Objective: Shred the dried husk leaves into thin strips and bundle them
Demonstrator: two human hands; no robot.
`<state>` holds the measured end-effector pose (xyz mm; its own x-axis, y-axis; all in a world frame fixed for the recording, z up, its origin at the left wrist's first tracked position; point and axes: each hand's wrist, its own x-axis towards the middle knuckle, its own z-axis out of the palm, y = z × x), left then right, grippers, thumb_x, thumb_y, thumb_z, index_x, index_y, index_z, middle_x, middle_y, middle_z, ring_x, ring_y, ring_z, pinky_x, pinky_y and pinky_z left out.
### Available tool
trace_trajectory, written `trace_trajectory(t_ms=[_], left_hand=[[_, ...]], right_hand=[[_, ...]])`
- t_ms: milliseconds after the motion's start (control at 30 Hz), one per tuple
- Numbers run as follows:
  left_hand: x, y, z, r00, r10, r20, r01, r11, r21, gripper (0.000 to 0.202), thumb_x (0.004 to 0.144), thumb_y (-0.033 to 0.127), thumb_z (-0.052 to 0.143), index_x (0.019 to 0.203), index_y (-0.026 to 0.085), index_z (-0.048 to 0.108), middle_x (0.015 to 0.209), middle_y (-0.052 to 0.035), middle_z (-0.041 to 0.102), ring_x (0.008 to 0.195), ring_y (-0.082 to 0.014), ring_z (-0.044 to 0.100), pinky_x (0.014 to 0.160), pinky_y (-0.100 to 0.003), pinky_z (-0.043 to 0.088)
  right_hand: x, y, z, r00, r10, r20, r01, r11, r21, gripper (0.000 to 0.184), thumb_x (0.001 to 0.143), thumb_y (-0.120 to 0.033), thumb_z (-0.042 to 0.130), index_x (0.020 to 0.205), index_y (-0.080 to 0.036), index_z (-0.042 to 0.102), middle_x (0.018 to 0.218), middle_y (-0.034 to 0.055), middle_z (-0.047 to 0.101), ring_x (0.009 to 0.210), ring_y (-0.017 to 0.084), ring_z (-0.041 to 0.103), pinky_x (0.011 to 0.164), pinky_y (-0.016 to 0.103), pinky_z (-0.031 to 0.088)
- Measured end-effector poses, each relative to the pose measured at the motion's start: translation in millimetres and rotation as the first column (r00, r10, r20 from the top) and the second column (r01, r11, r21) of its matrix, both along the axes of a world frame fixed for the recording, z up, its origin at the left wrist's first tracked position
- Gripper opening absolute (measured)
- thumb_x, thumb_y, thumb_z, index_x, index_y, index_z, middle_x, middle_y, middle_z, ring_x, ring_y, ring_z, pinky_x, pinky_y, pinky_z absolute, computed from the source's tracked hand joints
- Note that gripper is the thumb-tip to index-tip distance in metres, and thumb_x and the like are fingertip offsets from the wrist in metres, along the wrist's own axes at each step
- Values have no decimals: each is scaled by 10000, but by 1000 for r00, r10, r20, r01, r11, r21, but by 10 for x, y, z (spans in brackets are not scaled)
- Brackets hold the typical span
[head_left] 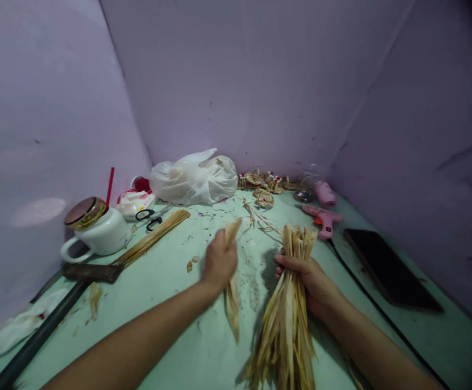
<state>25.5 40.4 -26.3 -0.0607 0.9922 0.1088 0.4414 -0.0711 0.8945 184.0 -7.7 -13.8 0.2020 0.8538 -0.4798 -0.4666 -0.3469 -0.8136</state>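
My left hand (218,260) is closed round a single dried leaf strip (231,303) that runs from above my fist down toward me. My right hand (309,279) grips a thick bundle of dried leaf strips (287,325), its tips fanning up past my fingers and its long end spreading over the pale green table (171,314). The two hands are a short way apart near the table's middle. Small scraps of leaf lie scattered around them.
At the left stand a white mug with a brown lid (96,230), scissors (150,215), a bunch of thin sticks (155,237) and a dark blade (93,272). A plastic bag (195,177) and woven pieces (265,187) sit at the back; a pink glue gun (323,219) and black phone (390,268) lie right.
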Motion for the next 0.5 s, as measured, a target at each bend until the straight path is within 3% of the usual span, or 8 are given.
trace_trajectory(t_ms=[100,167,267,400,500], left_hand=[[-255,316,32,959,268,-93,-266,963,36,26,766,213,461,783,209,480,780,-30,543,773,-190,513,711,-293,383],[-444,352,26,921,384,-62,-381,923,55,66,773,226,445,825,210,482,828,-43,544,813,-200,520,737,-304,389],[-745,135,2,853,521,0,-519,850,92,108,772,248,444,867,208,479,825,-37,532,794,-201,520,737,-316,400],[-1110,-368,60,776,623,96,-631,769,106,162,763,354,476,816,201,472,698,8,470,670,-178,480,663,-320,410],[-1189,-600,239,795,557,240,-590,802,93,286,697,411,567,875,193,513,754,7,547,702,-174,520,646,-299,421]], right_hand=[[0,-7,-9,1000,9,7,-9,1000,8,139,588,-125,680,645,-142,554,440,-6,576,374,112,538,375,201,444],[-1,-9,-6,1000,18,7,-18,1000,14,144,579,-137,682,643,-142,553,437,-7,572,371,115,533,370,207,440],[-8,-21,10,1000,25,5,-25,999,31,145,569,-154,678,638,-144,551,426,-11,562,360,115,518,362,214,429],[-18,-55,33,998,55,26,-57,995,85,147,557,-163,671,608,-144,535,418,-11,551,356,105,502,354,203,403],[-40,-88,44,994,102,-31,-97,988,119,174,547,-168,676,625,-156,521,424,-21,549,376,102,514,393,207,432]])
